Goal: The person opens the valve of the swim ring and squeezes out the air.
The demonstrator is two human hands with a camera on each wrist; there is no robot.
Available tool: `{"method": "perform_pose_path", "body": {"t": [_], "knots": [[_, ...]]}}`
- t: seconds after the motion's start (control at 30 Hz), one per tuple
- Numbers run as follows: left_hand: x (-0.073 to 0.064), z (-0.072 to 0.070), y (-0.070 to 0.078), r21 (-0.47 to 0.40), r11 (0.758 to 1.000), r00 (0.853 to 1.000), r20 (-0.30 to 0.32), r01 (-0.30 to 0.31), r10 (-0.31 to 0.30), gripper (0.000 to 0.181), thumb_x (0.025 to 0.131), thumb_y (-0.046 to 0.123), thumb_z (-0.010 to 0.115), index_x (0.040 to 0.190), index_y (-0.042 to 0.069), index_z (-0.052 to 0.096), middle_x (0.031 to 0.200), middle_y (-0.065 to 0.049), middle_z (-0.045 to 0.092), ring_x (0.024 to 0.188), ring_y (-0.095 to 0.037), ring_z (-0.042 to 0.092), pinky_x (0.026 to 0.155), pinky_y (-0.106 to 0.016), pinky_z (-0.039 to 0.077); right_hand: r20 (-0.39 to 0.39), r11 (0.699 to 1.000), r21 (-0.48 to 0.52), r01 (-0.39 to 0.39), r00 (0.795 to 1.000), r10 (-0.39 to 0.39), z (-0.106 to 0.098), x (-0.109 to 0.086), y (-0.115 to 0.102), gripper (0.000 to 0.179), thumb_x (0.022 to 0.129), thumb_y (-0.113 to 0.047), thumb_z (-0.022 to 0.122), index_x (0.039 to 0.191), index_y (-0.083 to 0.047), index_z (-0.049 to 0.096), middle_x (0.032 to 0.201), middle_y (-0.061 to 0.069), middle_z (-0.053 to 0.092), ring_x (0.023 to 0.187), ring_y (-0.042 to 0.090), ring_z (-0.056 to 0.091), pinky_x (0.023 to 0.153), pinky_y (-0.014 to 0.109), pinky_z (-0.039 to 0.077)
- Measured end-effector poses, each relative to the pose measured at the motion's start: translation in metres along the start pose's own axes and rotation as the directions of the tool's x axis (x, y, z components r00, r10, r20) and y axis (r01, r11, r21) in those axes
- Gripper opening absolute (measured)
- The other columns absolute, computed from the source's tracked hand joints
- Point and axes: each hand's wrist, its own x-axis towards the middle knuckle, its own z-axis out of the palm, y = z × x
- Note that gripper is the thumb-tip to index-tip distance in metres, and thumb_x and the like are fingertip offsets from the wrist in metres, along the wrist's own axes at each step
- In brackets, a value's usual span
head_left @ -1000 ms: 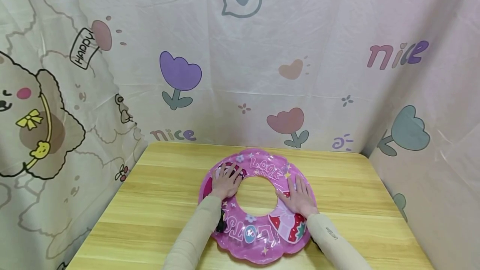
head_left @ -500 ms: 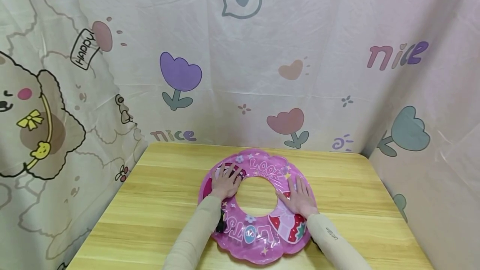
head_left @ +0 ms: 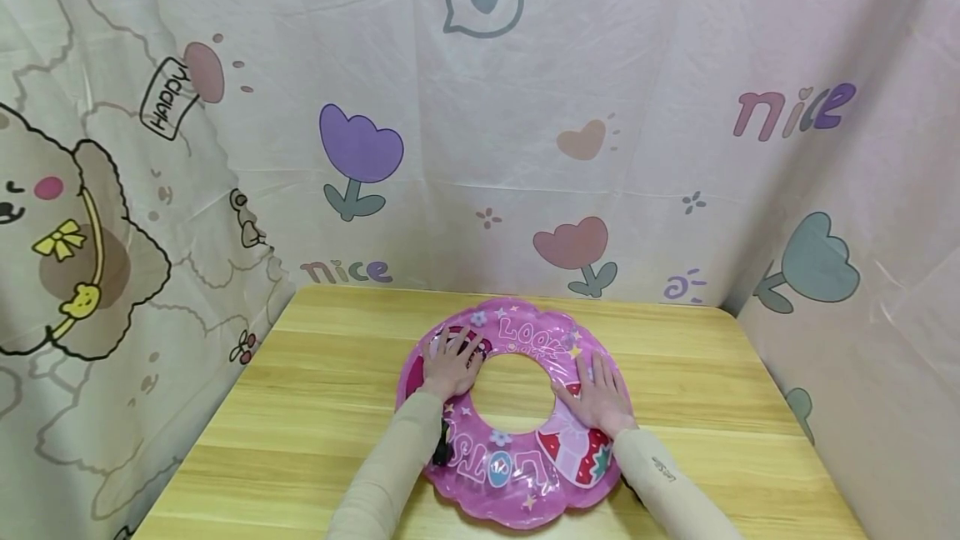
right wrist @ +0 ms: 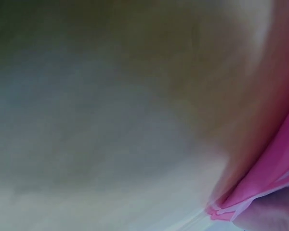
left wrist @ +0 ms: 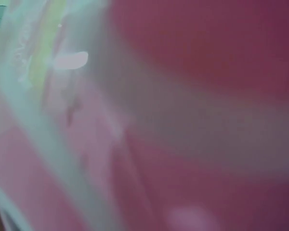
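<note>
A pink inflatable swim ring (head_left: 517,498) with a scalloped edge, printed letters and strawberries lies flat on the wooden table. My left hand (head_left: 450,369) rests on its left side with the fingers spread. On the opposite side my right hand (head_left: 597,398) lies on the ring, palm down, thumb toward the centre hole. Blurred pink vinyl of the swim ring (left wrist: 183,192) fills the left wrist view. In the right wrist view the ring's pink edge (right wrist: 274,159) shows at the right beside a large blurred pale surface. Neither wrist view shows the fingers.
The wooden table (head_left: 322,357) extends on both sides of the ring. Behind it hangs a pale printed curtain (head_left: 465,123), with more printed cloth (head_left: 97,407) along the left side and on the right. A small black object (head_left: 442,444) shows beneath the left wrist.
</note>
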Motion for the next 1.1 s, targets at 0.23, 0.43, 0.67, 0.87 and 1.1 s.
{"method": "perform_pose_path", "body": {"t": [0.23, 0.43, 0.67, 0.87, 1.1], "knots": [[0.001, -0.007, 0.002, 0.009, 0.999, 0.999, 0.037, -0.031, 0.03, 0.052, 0.108, 0.043, 0.031, 0.158, 0.031, 0.032, 0.171, 0.008, 0.015, 0.158, -0.037, 0.011, 0.12, -0.074, 0.013, 0.009, 1.0, -0.008, -0.002, 1.0, 0.002, 0.007, 0.007, 0.007, 0.095, 0.095, -0.074, 0.038, 0.161, -0.008, 0.016, 0.168, 0.024, 0.005, 0.157, 0.043, 0.005, 0.128, 0.06, 0.0], [0.002, -0.009, 0.002, -0.031, 0.999, 0.999, 0.05, -0.019, 0.021, 0.053, 0.107, 0.043, 0.032, 0.158, 0.029, 0.033, 0.171, 0.007, 0.017, 0.157, -0.045, 0.007, 0.119, -0.075, 0.012, 0.015, 1.0, -0.006, 0.005, 1.0, -0.005, 0.009, 0.01, 0.009, 0.097, 0.095, -0.073, 0.042, 0.161, -0.007, 0.016, 0.169, 0.021, 0.005, 0.158, 0.041, 0.004, 0.126, 0.064, 0.0], [0.002, -0.009, 0.003, -0.046, 0.999, 0.999, 0.04, -0.023, 0.025, 0.053, 0.106, 0.043, 0.035, 0.158, 0.028, 0.035, 0.17, 0.005, 0.022, 0.157, -0.042, 0.009, 0.117, -0.077, 0.014, 0.028, 0.997, -0.07, 0.034, 0.999, -0.032, 0.0, 0.01, 0.003, 0.1, 0.095, -0.073, 0.041, 0.159, -0.001, 0.019, 0.169, 0.02, 0.009, 0.158, 0.04, 0.009, 0.126, 0.063, 0.0], [0.004, -0.009, 0.004, -0.04, 0.999, 0.999, 0.034, -0.02, 0.021, 0.052, 0.107, 0.043, 0.033, 0.158, 0.032, 0.033, 0.17, 0.006, 0.022, 0.157, -0.042, 0.011, 0.116, -0.079, 0.015, 0.031, 0.989, -0.127, 0.079, 0.997, -0.076, -0.008, 0.01, -0.001, 0.097, 0.096, -0.068, 0.042, 0.156, 0.005, 0.024, 0.167, 0.026, 0.015, 0.156, 0.044, 0.015, 0.129, 0.056, 0.005], [0.003, -0.009, 0.004, -0.039, 0.999, 0.999, 0.036, -0.025, 0.027, 0.051, 0.107, 0.042, 0.034, 0.157, 0.033, 0.035, 0.17, 0.005, 0.02, 0.158, -0.04, 0.01, 0.114, -0.082, 0.014, 0.025, 0.994, -0.062, 0.089, 0.996, -0.087, -0.004, 0.013, 0.003, 0.101, 0.095, -0.069, 0.045, 0.156, 0.008, 0.021, 0.167, 0.028, 0.013, 0.155, 0.046, 0.013, 0.128, 0.058, 0.007]]}}
